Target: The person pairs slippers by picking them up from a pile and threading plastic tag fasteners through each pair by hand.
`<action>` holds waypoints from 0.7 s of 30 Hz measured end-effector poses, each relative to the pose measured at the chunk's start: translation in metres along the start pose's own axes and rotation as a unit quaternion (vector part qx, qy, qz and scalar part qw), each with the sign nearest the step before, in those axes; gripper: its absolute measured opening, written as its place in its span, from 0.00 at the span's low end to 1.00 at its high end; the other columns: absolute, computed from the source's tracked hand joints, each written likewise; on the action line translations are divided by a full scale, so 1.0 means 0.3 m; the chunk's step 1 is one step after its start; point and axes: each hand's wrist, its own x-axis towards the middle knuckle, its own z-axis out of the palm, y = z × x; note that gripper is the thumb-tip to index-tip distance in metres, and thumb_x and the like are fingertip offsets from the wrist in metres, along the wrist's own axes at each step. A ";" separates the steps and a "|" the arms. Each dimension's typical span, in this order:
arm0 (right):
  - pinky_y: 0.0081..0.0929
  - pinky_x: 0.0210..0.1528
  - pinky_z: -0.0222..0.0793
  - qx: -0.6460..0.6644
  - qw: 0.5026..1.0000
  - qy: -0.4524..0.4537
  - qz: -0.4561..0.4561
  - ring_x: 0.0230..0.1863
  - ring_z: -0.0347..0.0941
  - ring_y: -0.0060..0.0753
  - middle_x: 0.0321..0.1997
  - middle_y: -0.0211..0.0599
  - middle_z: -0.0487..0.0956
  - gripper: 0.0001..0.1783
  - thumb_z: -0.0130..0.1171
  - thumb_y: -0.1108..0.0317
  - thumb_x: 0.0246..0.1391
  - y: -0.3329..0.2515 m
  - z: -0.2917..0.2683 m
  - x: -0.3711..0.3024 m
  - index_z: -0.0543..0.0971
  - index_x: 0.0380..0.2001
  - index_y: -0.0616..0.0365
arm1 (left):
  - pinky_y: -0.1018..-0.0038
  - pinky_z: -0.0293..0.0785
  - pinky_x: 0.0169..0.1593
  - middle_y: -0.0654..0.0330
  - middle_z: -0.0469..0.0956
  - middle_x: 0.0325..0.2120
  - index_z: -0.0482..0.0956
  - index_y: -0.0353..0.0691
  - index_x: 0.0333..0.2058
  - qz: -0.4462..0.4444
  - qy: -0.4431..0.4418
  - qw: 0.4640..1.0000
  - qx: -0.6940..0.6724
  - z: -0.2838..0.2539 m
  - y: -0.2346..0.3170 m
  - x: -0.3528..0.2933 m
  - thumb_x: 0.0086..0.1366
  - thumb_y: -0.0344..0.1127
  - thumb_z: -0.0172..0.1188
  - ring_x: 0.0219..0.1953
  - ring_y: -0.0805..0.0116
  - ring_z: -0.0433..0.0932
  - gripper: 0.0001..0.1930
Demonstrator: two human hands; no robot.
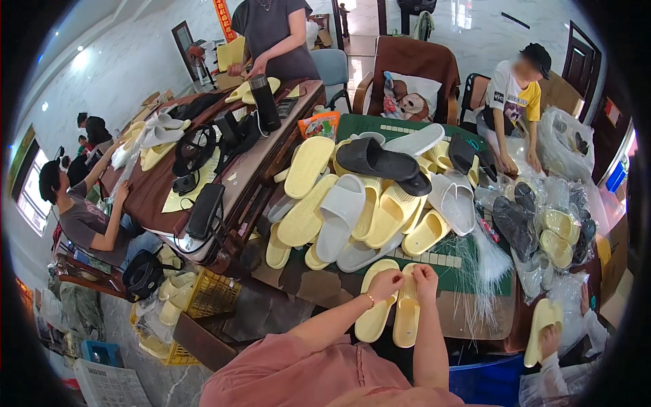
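A pair of pale yellow slippers lies at the table's near edge, a left slipper [371,324] and a right slipper [407,317] side by side. Over the upper part of the left one, my left hand [384,285] is closed with its fingertips pinched. My right hand [426,282] is also pinched, at the strap end of the right one. What the fingertips hold is too small to make out. Just beyond my hands rises a pile of yellow, grey and black slippers, with a grey slipper [341,218] and a black slipper [377,159] on top.
A bundle of clear plastic strands [489,261] lies right of my hands on the green mat [444,280]. Bagged slippers [557,234] crowd the right side, where another person's hand holds a yellow slipper [542,331]. A yellow crate [213,298] stands at lower left. Several people work around.
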 end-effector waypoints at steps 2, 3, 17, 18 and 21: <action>0.15 0.30 0.64 -0.012 1.000 -0.006 -0.018 0.27 0.67 0.14 0.25 0.24 0.74 0.03 0.57 0.74 0.50 0.002 0.005 -0.008 0.76 0.28 0.62 | 0.73 0.70 0.29 0.57 0.75 0.21 0.77 0.35 0.29 0.018 0.011 0.999 0.025 0.003 -0.012 0.003 0.57 0.36 0.58 0.23 0.67 0.74 0.09; 0.15 0.30 0.64 -0.098 0.994 -0.029 -0.050 0.27 0.67 0.14 0.26 0.24 0.74 0.03 0.57 0.74 0.49 0.004 0.011 -0.012 0.77 0.28 0.62 | 0.73 0.70 0.29 0.57 0.75 0.21 0.77 0.35 0.29 0.018 0.009 0.999 0.025 0.006 -0.017 0.004 0.57 0.36 0.58 0.23 0.67 0.74 0.09; 0.16 0.29 0.65 -0.171 0.978 -0.058 -0.107 0.26 0.67 0.16 0.27 0.27 0.75 0.04 0.58 0.75 0.48 -0.019 0.014 -0.044 0.77 0.29 0.63 | 0.73 0.69 0.28 0.56 0.76 0.22 0.77 0.34 0.30 0.013 0.014 1.000 0.011 0.009 -0.021 -0.008 0.58 0.36 0.58 0.22 0.68 0.74 0.09; 0.18 0.30 0.66 -0.189 0.972 -0.048 -0.133 0.27 0.68 0.18 0.26 0.31 0.75 0.05 0.58 0.75 0.47 -0.015 0.021 -0.044 0.77 0.29 0.65 | 0.73 0.70 0.28 0.56 0.76 0.22 0.77 0.34 0.30 0.012 0.010 1.000 0.014 0.014 -0.031 -0.004 0.58 0.36 0.58 0.23 0.66 0.74 0.09; 0.18 0.30 0.66 -0.154 0.984 -0.048 -0.080 0.27 0.68 0.18 0.26 0.31 0.75 0.05 0.57 0.75 0.48 -0.043 0.016 -0.044 0.77 0.29 0.65 | 0.70 0.70 0.30 0.52 0.76 0.23 0.78 0.35 0.31 0.034 0.017 0.999 0.017 0.009 -0.013 -0.005 0.58 0.37 0.57 0.24 0.62 0.76 0.10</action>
